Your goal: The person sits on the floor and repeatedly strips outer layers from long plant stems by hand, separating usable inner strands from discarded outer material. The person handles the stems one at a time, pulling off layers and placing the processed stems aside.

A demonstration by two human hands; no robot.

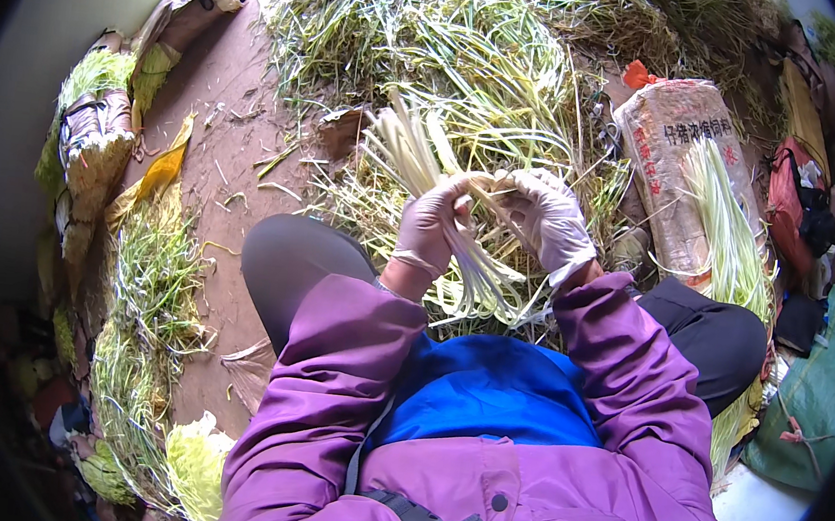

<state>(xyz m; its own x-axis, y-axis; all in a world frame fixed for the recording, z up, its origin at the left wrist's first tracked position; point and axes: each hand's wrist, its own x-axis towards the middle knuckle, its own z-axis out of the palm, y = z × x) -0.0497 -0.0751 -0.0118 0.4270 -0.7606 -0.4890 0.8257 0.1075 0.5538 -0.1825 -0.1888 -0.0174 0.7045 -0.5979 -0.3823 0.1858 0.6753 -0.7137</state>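
In front of my chest, my left hand (432,224), in a thin whitish glove, is closed around a bunch of pale yellow-green leafy stalks (409,147) that look like blanched chives. Their thicker pale ends fan out up and to the left. Long limp leaves (483,282) hang below the hand and curl towards my lap. My right hand (548,216), gloved too, pinches a dry, tan strand (488,192) at the bunch's near side. Its fingertips are partly hidden by the fingers and strands. Under both hands lies a heap of loose leaves (482,63).
A flat woven sack (671,134) bearing writing lies to the right, with a neat bundle of pale leaves (730,223) across it. Farther right is a green sack (804,396). Wrapped bundles (99,124) stand by the left wall; greener leaves (151,288) lie along the brown floor (239,160).
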